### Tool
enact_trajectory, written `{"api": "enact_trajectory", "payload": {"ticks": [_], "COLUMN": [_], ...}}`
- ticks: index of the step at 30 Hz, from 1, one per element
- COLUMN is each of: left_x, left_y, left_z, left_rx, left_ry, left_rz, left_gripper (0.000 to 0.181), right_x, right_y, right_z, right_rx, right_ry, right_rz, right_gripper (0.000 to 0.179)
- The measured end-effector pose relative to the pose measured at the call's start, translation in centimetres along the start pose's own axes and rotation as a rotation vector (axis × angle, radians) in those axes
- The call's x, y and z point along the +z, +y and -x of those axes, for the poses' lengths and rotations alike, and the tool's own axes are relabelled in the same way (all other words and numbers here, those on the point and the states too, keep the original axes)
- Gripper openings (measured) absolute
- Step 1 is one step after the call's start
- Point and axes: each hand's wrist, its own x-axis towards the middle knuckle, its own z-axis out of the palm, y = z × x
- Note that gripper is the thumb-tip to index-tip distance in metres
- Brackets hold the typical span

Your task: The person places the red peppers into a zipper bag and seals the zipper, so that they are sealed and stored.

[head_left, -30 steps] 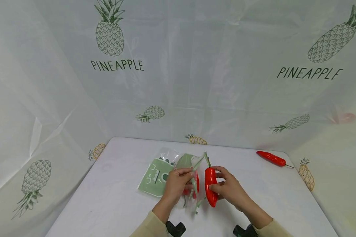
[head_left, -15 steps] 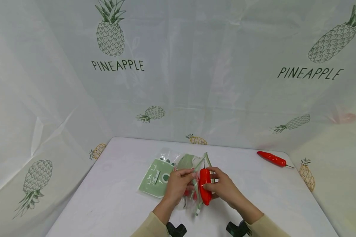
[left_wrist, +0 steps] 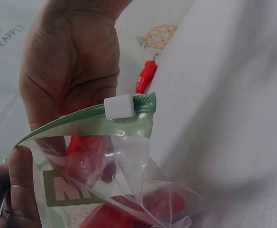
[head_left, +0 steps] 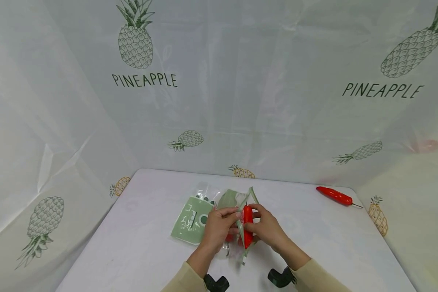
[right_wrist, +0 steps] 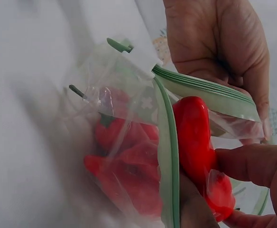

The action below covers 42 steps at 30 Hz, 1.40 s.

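On the near middle of the tabletop [head_left: 138, 251], the work is judged to be well under way but unfinished. Red peppers [right_wrist: 129, 183] are already enclosed in a clear slider bag [right_wrist: 168, 166]; at least two seem to be inside, though an exact count is obscured by the creased plastic. The bag's green-edged mouth is parted, and the white slider [left_wrist: 119, 107] is seated near one end of the strip. One more pepper, the held pepper [head_left: 247, 227], is placed at that opening between the two edges, its stem turned toward the far side, and it is not yet fully inside. To the left of the bag a green printed packet [head_left: 190, 221] is laid flat. At the far right corner a loose pepper [head_left: 335, 195] is left on the tabletop, well apart from the bag, so at least that one appears to be outstanding, and the bag is yet to be closed.

Both hands are occupied. By the left hand [head_left: 217, 225] one edge of the bag's mouth is pinched between thumb and fingers. By the right hand [head_left: 268, 228] the held pepper is gripped, with thumb and fingers closed about its sides.
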Motion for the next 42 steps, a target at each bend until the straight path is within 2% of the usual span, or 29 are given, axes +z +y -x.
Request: {"api": "enact_trajectory", "payload": {"ticks": [8,11,16,19,23,25,32,38,42], "left_x": [-0.19,-0.26,-0.44,-0.52,-0.52,-0.5,-0.53,-0.74,-0.87], "left_y": [0.05,0.09,0.26,0.29,0.07,-0.02,0.11,0.19,0.14], "left_z": [-0.17,-0.32,-0.57,-0.61,-0.63,-0.62,-0.56,-0.6,-0.73], "left_rx": [-0.002,0.002,0.014,0.016,0.007,0.002,0.005,0.016,0.011], "left_ry": [0.015,0.027,0.043,0.043,0.027,0.018,0.039,0.046,0.053], "left_rz": [-0.002,0.004,0.073,0.104,0.087,0.078,0.1,0.083,0.099], "left_gripper": [0.031,0.031,0.033,0.035,0.034,0.034,0.03,0.033,0.033], "right_x": [0.39,0.31,0.09,0.09,0.4,0.54,0.43,0.38,0.27], "right_y": [-0.26,-0.27,-0.35,-0.47,-0.62,-0.6,-0.15,0.18,0.26], "right_z": [-0.14,-0.18,-0.11,0.07,0.18,0.14,-0.16,-0.26,-0.17], "right_rx": [-0.016,-0.013,-0.003,-0.009,-0.05,-0.06,-0.047,-0.047,-0.054], "right_ry": [-0.034,0.002,0.043,0.011,-0.056,-0.063,0.066,0.067,0.08], "right_rz": [0.043,0.118,0.214,0.207,0.189,0.195,0.253,0.189,0.194], "right_gripper": [0.069,0.072,0.073,0.072,0.068,0.066,0.069,0.072,0.067]}}
